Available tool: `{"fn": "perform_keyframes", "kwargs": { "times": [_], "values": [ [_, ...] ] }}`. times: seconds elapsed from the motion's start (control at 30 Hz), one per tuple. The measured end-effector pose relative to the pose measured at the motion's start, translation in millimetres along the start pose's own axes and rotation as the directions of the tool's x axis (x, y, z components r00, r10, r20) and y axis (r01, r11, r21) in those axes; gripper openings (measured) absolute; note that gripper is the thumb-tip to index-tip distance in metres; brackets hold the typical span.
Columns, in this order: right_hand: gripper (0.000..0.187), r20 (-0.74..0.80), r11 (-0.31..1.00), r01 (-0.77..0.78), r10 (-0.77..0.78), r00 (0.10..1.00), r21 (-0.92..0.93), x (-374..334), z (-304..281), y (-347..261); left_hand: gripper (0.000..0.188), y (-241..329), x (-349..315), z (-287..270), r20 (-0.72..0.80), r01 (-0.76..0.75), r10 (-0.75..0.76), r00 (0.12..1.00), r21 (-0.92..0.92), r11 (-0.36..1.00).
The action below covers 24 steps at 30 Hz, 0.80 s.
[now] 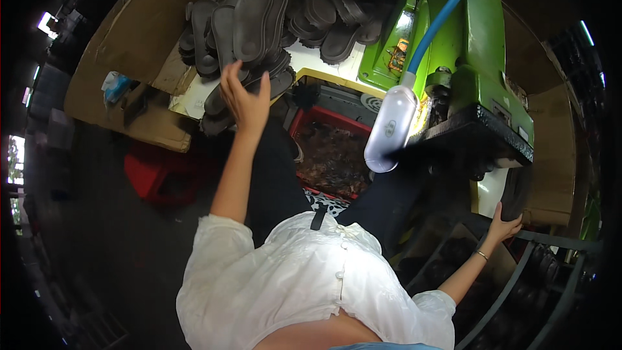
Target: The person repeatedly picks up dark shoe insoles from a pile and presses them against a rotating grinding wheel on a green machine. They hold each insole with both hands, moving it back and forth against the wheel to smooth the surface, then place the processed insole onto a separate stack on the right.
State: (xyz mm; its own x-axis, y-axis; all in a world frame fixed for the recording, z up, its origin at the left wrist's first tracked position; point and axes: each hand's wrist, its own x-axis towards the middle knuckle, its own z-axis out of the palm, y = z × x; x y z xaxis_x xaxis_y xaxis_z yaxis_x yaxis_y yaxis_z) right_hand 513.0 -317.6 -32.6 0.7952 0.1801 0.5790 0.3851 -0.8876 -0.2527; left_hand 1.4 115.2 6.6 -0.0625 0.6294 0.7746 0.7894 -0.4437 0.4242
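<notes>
My left hand point(245, 102) is raised at the near edge of a heap of dark grey shoe soles point(251, 23), fingers and thumb apart with nothing between them. Out to the right, my right hand point(504, 227) is beside the machine's work table, above a metal rack. A dark, blurred shoe sole point(516, 191) stands up between its thumb and fingers; how firmly it is gripped is hard to see. Ahead of me is a green machine point(483, 45) with a black, heavy head point(476, 139). A lit white lamp point(392, 129) hangs from a blue cable beside it.
A red bin point(330, 116) of dark scraps sits between my knees. Cardboard walls point(120, 55) border the work table on the left, with another cardboard panel point(549, 149) on the right. The grey metal rack point(515, 279) holds dark pieces. A red stool point(159, 172) is at lower left.
</notes>
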Motion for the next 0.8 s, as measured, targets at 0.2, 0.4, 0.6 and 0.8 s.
{"fn": "perform_keyframes", "kwargs": {
  "times": [0.2,0.4,0.6,0.8],
  "values": [
    [0.06,-0.053,0.901,0.339,-0.337,0.94,0.273,-35.8,-35.0,-121.8,0.058,-28.4,63.1,37.9,0.193,0.236,-0.261,0.946,0.145,0.961],
    [0.039,0.336,0.802,0.175,-0.422,0.842,0.571,-100.8,-44.0,-155.1,0.055,61.1,49.3,-56.4,-0.089,-0.002,-0.05,0.995,-0.505,0.863],
    [0.095,0.712,0.381,-0.741,-0.677,0.184,0.553,-207.4,-68.0,-220.3,0.03,108.6,-56.0,-82.4,0.392,0.261,0.179,0.902,-0.827,0.498],
    [0.061,0.591,0.467,-0.718,-0.801,-0.096,0.516,-261.6,-50.9,-221.2,0.027,171.1,-108.7,-63.8,0.826,0.725,0.328,0.458,-0.561,0.4]
  ]
}}
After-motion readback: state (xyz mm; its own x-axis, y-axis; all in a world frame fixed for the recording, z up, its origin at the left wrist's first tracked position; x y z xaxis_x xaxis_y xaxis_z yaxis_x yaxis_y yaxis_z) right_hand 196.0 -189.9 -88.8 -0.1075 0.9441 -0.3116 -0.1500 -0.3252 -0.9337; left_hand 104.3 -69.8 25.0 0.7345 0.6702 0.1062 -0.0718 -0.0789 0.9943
